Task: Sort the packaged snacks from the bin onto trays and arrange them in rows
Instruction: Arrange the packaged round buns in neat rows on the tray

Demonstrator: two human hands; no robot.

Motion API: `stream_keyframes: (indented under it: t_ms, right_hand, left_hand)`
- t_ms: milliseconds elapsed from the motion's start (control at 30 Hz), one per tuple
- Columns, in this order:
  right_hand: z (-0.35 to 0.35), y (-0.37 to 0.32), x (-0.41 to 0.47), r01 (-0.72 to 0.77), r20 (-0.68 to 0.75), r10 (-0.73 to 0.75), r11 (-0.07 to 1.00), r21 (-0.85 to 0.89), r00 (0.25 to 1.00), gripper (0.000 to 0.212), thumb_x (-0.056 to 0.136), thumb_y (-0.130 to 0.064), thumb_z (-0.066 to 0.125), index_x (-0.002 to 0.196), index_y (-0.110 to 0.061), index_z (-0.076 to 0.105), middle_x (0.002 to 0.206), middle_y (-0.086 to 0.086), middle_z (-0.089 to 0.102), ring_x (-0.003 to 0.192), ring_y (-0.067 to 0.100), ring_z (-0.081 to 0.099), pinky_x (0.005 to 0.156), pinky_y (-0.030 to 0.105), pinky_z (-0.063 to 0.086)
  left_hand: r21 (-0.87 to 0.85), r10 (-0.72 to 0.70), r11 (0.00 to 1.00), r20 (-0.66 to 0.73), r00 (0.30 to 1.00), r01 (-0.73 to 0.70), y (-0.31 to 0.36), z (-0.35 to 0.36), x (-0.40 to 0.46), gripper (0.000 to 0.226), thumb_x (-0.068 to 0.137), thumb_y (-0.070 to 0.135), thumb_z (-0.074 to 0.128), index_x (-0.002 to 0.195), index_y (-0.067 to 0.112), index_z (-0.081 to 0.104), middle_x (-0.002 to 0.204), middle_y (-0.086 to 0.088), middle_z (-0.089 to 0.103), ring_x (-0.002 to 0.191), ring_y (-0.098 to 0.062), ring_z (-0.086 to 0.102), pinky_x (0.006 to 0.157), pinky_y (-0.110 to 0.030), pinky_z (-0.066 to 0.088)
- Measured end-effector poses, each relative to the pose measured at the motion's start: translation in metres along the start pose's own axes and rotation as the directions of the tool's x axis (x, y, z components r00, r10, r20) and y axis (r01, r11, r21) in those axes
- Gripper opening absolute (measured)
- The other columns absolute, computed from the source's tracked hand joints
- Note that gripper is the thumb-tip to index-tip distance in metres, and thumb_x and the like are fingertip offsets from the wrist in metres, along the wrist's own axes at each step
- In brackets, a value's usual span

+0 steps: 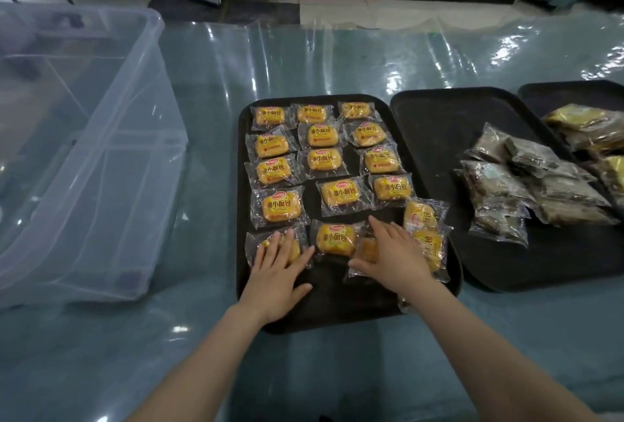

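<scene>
Yellow clear-wrapped snacks [323, 159] fill rows; flat left hand [277, 264] and right hand [393, 252] press packets.

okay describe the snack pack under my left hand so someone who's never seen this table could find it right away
Start at the black tray nearest the clear bin, the one filled with yellow bread packs in rows. Go to its nearest row, left column: the pack in that corner. Unlike its neighbours, whose labels show fully, this one is partly covered by the left hand resting flat on it.
</scene>
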State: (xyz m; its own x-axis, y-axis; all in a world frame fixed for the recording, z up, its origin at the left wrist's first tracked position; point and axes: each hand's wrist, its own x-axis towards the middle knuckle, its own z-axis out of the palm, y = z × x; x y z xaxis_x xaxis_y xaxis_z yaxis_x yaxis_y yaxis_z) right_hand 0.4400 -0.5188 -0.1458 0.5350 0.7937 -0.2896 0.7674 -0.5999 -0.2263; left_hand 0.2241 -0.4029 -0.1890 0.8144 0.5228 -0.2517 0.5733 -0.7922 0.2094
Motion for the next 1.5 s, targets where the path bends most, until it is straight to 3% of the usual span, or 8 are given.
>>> stream_keyframes:
  t_ms: [167,367,767,1000,1067,1200,1367,1500]
  right_hand:
    - [-0.011,0.019,0.010,0.020,-0.085,-0.011,0.994,0.108,0.996,0.092,0.073,-0.062,0.069,0.148,-0.025,0.030,0.140,0.001,0.043,0.128,0.021,0.042,0.102,0.039,0.043]
    - [-0.017,0.036,0.019,0.157,0.163,-0.148,0.987,-0.042,0.975,0.100,0.062,-0.070,0.071,0.144,-0.026,0.033,0.138,0.001,0.049,0.129,0.026,0.043,0.106,0.046,0.037]
    - [-0.057,0.053,0.018,0.021,0.028,-0.063,0.660,0.751,0.998,0.041,0.073,-0.034,0.081,0.105,-0.025,0.058,0.099,-0.009,0.064,0.092,0.010,0.062,0.077,0.032,0.056]
    - [-0.072,0.052,0.011,0.050,-0.009,-0.073,0.576,0.816,0.997,0.015,0.087,-0.032,0.069,0.097,-0.022,0.063,0.095,-0.009,0.062,0.092,0.010,0.061,0.076,0.033,0.058]
    - [-0.073,0.048,0.009,0.061,-0.009,-0.095,0.563,0.824,0.995,0.016,0.087,-0.034,0.067,0.096,-0.023,0.062,0.095,-0.008,0.065,0.088,0.008,0.063,0.064,0.024,0.057]
    - [-0.073,0.033,0.005,0.089,-0.016,-0.150,0.490,0.867,0.989,0.019,0.087,-0.035,0.067,0.098,-0.020,0.061,0.101,-0.002,0.068,0.089,0.013,0.067,0.061,0.023,0.056]
    - [-0.071,0.019,0.000,-0.064,0.161,-0.287,0.319,0.946,0.944,0.023,0.090,-0.015,0.064,0.111,-0.025,0.063,0.111,0.000,0.069,0.103,0.022,0.066,0.085,0.044,0.057]
    - [-0.068,0.010,-0.004,-0.081,0.151,-0.342,0.209,0.974,0.928,0.038,0.084,0.008,0.061,0.085,-0.026,0.078,0.117,-0.001,0.067,0.116,0.022,0.058,0.097,0.044,0.051]
  left_hand:
    - [0.032,-0.053,0.998,0.016,0.998,0.053,0.010,-0.006,0.004,0.061,0.093,0.057,0.036,0.146,0.047,0.007,0.148,-0.002,-0.033,0.133,-0.027,-0.038,0.107,-0.045,-0.023]
    - [-0.084,-0.168,0.984,-0.133,0.977,0.158,0.045,-0.019,0.004,0.057,0.094,0.037,0.046,0.147,0.033,0.024,0.158,-0.001,-0.012,0.138,-0.017,-0.028,0.109,-0.041,-0.019]
    - [-0.347,-0.227,0.927,-0.225,0.947,0.140,0.113,-0.030,0.014,0.082,0.088,0.026,0.062,0.147,0.043,0.008,0.154,0.017,-0.006,0.139,-0.001,-0.012,0.112,-0.026,-0.004]
    - [-0.545,-0.298,0.833,-0.300,0.906,0.094,0.137,-0.038,0.020,0.095,0.081,0.017,0.069,0.143,0.052,0.007,0.153,0.022,0.014,0.136,0.005,0.012,0.110,-0.027,0.022]
    - [-0.664,-0.351,0.745,-0.312,0.883,0.062,0.142,-0.044,0.020,0.092,0.080,0.016,0.071,0.144,0.048,0.013,0.146,0.023,0.030,0.130,0.007,0.028,0.105,-0.022,0.031]
    - [-0.955,-0.465,0.295,-0.168,0.869,-0.027,0.142,-0.057,0.018,0.051,0.087,0.014,0.064,0.132,0.029,0.046,0.113,0.018,0.064,0.102,0.001,0.061,0.080,-0.017,0.050]
    - [-0.988,-0.601,0.154,-0.086,0.794,0.010,0.121,-0.068,0.008,0.017,0.090,0.016,0.060,0.105,0.022,0.063,0.103,0.002,0.070,0.091,-0.010,0.067,0.068,-0.020,0.051]
    - [-0.999,-0.665,-0.044,0.023,0.747,-0.009,0.109,-0.070,0.000,0.018,0.084,0.002,0.065,0.096,0.015,0.061,0.109,-0.003,0.068,0.101,-0.016,0.064,0.080,-0.030,0.054]
